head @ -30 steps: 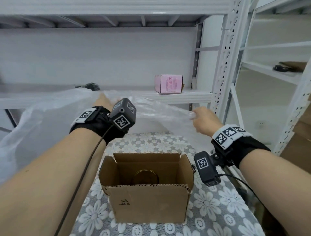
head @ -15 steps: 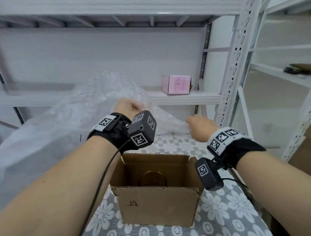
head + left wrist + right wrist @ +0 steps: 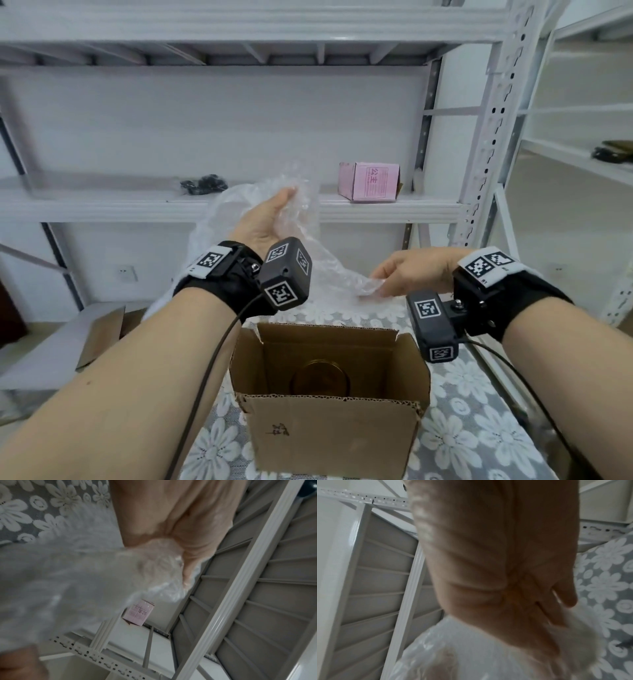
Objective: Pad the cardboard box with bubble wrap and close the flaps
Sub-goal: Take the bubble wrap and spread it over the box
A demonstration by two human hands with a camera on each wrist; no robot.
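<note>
Box: brown cardboard, upright, flaps open, on floral cloth. Bubble wrap: clear, crumpled, held above box

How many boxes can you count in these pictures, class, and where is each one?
2. An open cardboard box stands on the flowered cloth below the hands; a pink box sits on the white shelf behind. Others may be hidden.

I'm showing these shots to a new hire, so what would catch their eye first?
Probably the bubble wrap, held up over the table between the left hand and right hand. Below it the open box stands on the flowered cloth, with a round gold tin inside. A pink carton sits on the shelf behind.
</note>
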